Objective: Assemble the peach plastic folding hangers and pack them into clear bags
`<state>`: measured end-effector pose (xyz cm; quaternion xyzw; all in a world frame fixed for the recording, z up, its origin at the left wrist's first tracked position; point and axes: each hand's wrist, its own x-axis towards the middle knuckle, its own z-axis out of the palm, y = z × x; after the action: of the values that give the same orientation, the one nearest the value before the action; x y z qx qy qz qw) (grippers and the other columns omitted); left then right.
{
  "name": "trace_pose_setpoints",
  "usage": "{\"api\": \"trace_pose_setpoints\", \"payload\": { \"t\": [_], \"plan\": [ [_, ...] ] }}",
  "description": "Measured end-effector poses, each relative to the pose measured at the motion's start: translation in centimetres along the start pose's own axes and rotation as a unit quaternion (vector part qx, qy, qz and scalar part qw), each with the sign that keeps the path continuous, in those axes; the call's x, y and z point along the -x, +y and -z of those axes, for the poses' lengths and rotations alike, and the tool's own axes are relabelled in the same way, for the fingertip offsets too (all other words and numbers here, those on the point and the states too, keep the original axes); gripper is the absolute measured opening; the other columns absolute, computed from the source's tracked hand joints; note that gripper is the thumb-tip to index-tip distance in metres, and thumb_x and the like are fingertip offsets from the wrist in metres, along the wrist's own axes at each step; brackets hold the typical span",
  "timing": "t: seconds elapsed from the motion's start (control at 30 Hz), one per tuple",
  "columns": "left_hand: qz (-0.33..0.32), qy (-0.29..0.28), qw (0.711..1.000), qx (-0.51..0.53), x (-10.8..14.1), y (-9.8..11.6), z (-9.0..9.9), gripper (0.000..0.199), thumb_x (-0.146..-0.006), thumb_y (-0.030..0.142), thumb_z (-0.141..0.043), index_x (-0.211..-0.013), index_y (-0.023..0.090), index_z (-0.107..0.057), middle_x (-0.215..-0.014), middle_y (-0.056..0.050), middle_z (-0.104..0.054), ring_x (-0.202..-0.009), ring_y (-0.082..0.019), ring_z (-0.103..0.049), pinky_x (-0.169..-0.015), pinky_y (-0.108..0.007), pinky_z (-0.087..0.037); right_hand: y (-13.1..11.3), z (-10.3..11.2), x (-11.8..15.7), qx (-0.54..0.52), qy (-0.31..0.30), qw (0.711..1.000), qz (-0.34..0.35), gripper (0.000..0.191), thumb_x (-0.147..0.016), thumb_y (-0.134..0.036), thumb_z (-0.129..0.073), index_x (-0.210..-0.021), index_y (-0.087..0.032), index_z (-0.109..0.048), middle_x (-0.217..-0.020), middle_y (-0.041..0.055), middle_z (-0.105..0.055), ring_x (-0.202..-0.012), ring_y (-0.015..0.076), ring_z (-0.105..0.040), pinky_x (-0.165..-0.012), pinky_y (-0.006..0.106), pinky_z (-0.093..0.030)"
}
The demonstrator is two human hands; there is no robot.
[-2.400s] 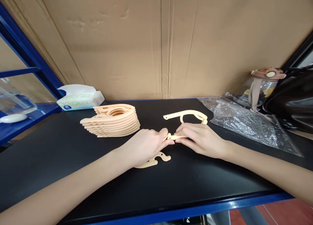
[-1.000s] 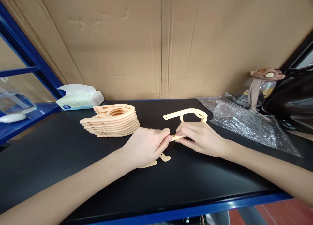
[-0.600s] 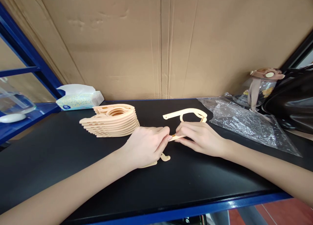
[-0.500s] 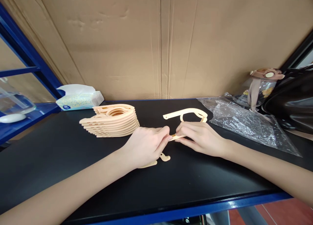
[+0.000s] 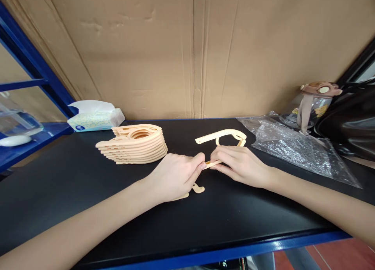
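Head cam: pinching strip (image 5: 212, 165) between left hand (image 5: 178, 174) and right hand (image 5: 240, 162), both narrow, right of stack (image 5: 137, 151). Now covering joint, bare earlier, with left fingers (image 5: 199, 158), so cannot judge fit. Also seen: hanger (image 5: 215, 135) farther back right of stack; hook (image 5: 200, 190), half hidden, front-right of stack.

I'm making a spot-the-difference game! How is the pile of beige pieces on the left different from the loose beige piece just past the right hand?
The pile has many pieces stacked up; the loose piece is just one, lying low. The pile looks peachier, the loose piece creamier. The right hand hides part of the loose piece, but none of the pile. Both are curvy and rest on the black table.
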<state>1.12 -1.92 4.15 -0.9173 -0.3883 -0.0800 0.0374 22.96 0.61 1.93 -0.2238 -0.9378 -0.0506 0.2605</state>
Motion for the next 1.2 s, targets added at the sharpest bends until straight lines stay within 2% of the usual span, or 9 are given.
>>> {"api": "trace_pose_setpoints", "payload": {
  "t": [0.27, 0.5, 0.57, 0.63, 0.8, 0.9, 1.07, 1.2],
  "plan": [
    [-0.011, -0.007, 0.999, 0.038, 0.1, -0.3, 0.0, 0.021, -0.095, 0.02, -0.028, -0.084, 0.019, -0.045, -0.057, 0.004, -0.053, -0.046, -0.014, -0.049, -0.046, -0.025, -0.026, 0.1, -0.1, 0.2, 0.002, 0.008, 1.0, -0.006, 0.019, -0.098, -0.027, -0.04, -0.089, -0.017, -0.055, -0.085, 0.0034, -0.062, -0.074, 0.0135, -0.058, -0.065, 0.026, -0.047],
    [0.088, -0.029, 0.982, 0.164, -0.2, -0.2, 0.6, 0.029, -0.096, 0.026, -0.034, -0.083, 0.021, -0.059, -0.06, 0.004, -0.06, -0.052, -0.013, -0.054, -0.05, -0.022, -0.031, 0.0, -0.1, 0.0, -0.003, 0.02, 1.0, -0.022, 0.019, -0.097, -0.028, -0.042, -0.088, -0.016, -0.054, -0.083, 0.0035, -0.062, -0.069, 0.0127, -0.056, -0.061, 0.024, -0.044],
    [0.099, -0.036, 0.977, 0.184, -0.3, -0.2, 0.6, 0.03, -0.096, 0.029, -0.035, -0.082, 0.022, -0.06, -0.06, 0.004, -0.061, -0.051, -0.012, -0.053, -0.05, -0.023, -0.031, 0.0, -0.2, 0.1, 0.0, 0.02, 1.0, -0.022, 0.017, -0.097, -0.027, -0.043, -0.088, -0.016, -0.053, -0.082, 0.0036, -0.061, -0.07, 0.0129, -0.056, -0.061, 0.025, -0.043],
    [0.093, -0.031, 0.981, 0.167, -0.3, -0.2, 0.6, 0.031, -0.097, 0.029, -0.034, -0.078, 0.021, -0.057, -0.058, 0.004, -0.059, -0.051, -0.013, -0.052, -0.05, -0.023, -0.03, 0.1, -0.2, 0.1, -0.001, 0.022, 0.999, -0.024, 0.017, -0.097, -0.027, -0.043, -0.088, -0.016, -0.053, -0.082, 0.0035, -0.061, -0.069, 0.0129, -0.055, -0.061, 0.024, -0.043],
    [0.051, -0.011, 0.998, 0.034, -0.2, 0.0, 0.2, 0.028, -0.098, 0.024, -0.028, -0.076, 0.019, -0.045, -0.054, 0.004, -0.048, -0.045, -0.014, -0.045, -0.046, -0.026, -0.023, 0.2, -0.1, 0.2, -0.018, 0.029, 0.998, -0.046, 0.016, -0.096, -0.028, -0.045, -0.089, -0.016, -0.052, -0.081, 0.0024, -0.059, -0.066, 0.0115, -0.054, -0.058, 0.023, -0.041],
    [0.04, -0.005, 0.999, 0.021, -0.1, 0.0, 0.1, 0.026, -0.097, 0.023, -0.028, -0.075, 0.02, -0.043, -0.055, 0.005, -0.049, -0.045, -0.014, -0.046, -0.045, -0.026, -0.022, 0.2, 0.0, 0.2, -0.022, 0.03, 0.998, -0.05, 0.015, -0.096, -0.028, -0.045, -0.089, -0.017, -0.053, -0.081, 0.0016, -0.059, -0.066, 0.0109, -0.054, -0.057, 0.022, -0.041],
    [0.066, -0.014, 0.998, -0.012, -0.3, 0.2, -0.1, 0.031, -0.091, 0.046, -0.047, -0.075, 0.019, -0.045, -0.056, 0.004, -0.055, -0.048, -0.016, -0.054, -0.043, -0.024, -0.022, 0.1, 0.0, 0.2, -0.023, 0.02, 0.999, -0.034, 0.013, -0.096, -0.026, -0.046, -0.089, -0.016, -0.052, -0.083, 0.0019, -0.06, -0.068, 0.011, -0.055, -0.059, 0.022, -0.041],
    [0.058, -0.027, 0.997, -0.043, -0.4, 0.1, -0.4, 0.036, -0.092, 0.05, -0.046, -0.078, 0.018, -0.049, -0.058, 0.002, -0.059, -0.05, -0.017, -0.058, -0.043, -0.024, -0.021, 0.1, -0.1, 0.2, -0.031, 0.004, 0.999, -0.024, 0.014, -0.096, -0.027, -0.046, -0.09, -0.016, -0.053, -0.084, 0.0018, -0.061, -0.072, 0.0116, -0.057, -0.061, 0.023, -0.043]
  ]
}}
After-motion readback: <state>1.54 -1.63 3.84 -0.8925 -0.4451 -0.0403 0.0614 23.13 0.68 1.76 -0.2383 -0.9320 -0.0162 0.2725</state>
